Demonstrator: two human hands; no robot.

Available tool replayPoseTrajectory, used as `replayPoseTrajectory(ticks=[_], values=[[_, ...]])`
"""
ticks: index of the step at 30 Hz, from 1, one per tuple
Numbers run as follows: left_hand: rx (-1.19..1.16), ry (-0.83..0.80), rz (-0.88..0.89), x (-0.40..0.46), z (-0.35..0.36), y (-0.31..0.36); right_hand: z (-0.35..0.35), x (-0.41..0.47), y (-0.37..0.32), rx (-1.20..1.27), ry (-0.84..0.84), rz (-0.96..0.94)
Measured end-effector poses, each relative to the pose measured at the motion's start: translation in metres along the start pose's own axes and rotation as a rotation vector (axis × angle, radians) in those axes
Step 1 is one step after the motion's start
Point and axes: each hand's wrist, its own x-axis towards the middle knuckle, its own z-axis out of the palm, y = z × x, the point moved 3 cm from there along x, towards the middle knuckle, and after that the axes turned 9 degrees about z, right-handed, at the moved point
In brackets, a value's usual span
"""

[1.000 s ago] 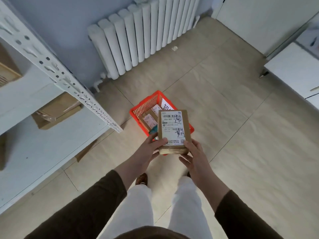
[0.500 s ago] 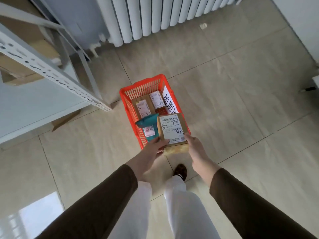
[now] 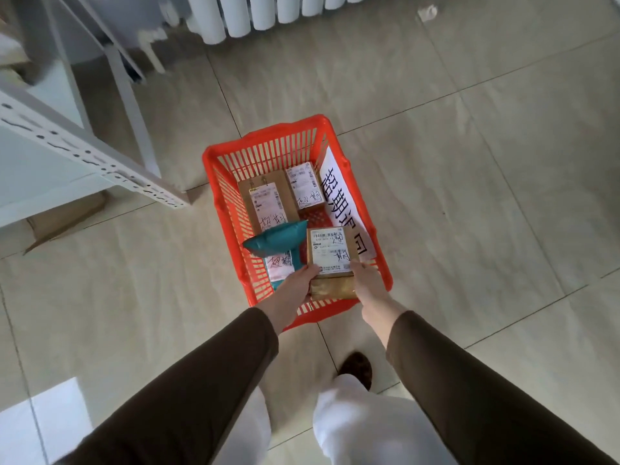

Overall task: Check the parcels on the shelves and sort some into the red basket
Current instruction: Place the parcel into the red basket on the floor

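A cardboard parcel (image 3: 330, 251) bearing a printed shipping label and handwritten marks is lowered into the near right corner of a red plastic basket (image 3: 268, 139) on a tiled floor (image 3: 469, 162). The left hand (image 3: 295, 284) and right hand (image 3: 364, 276) clasp its near end from either side, fingers curled against the box. The step in hand appears to be the drop-off; the next move likely calls for easing the box down flat and letting go. Just left of the left fingers lies a teal mailer bag (image 3: 276, 241), labelled. Beyond the fingertips sit two more labelled boxes, a larger one (image 3: 265, 201) and a smaller one (image 3: 304, 185), side by side. A white paper sign (image 3: 339, 189) with large handwritten characters lines the basket's right wall. A white metal shelf (image 3: 84, 152) stands to the left; a white radiator (image 3: 268, 11) is beyond.
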Motion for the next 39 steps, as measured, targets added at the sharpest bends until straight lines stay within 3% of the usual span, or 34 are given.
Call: replayPoseTrajectory(ticks=[9,10,11,12,14,16,17,18,19,28,32,39], values=[[0.083,0.005,0.021,0.091,-0.004,-0.045,0.022,0.119,0.007,-0.209,0.116,-0.041],[0.091,0.013,0.024,0.096,-0.004,-0.047,0.022,0.124,0.009,-0.410,0.195,-0.076],[0.099,0.023,0.025,0.102,-0.003,-0.049,0.025,0.132,0.012,-0.855,0.270,-0.233],[0.107,0.031,0.027,0.107,-0.003,-0.051,0.026,0.138,0.011,-1.113,0.317,-0.309],[0.119,0.022,0.022,0.118,0.000,-0.056,0.025,0.157,0.007,-1.218,0.329,-0.364],[0.153,0.027,0.026,0.127,0.001,-0.060,0.025,0.161,0.010,-0.906,0.308,-0.220],[0.186,0.039,0.033,0.130,0.001,-0.061,0.030,0.165,0.012,-0.491,0.236,-0.042],[0.219,0.054,0.048,0.134,0.001,-0.063,0.032,0.166,0.011,-0.280,0.144,-0.002],[0.254,0.065,0.061,0.136,0.001,-0.063,0.033,0.168,0.011,-0.223,0.145,0.015],[0.587,0.130,0.123,0.145,-0.001,-0.061,0.035,0.180,0.010,-0.576,0.146,0.034],[0.665,0.086,0.118,0.132,0.005,-0.054,0.030,0.172,0.006,-0.696,0.134,-0.059],[0.553,0.082,0.149,0.051,0.000,-0.018,0.021,0.080,-0.002,-0.409,-0.011,-0.167]])
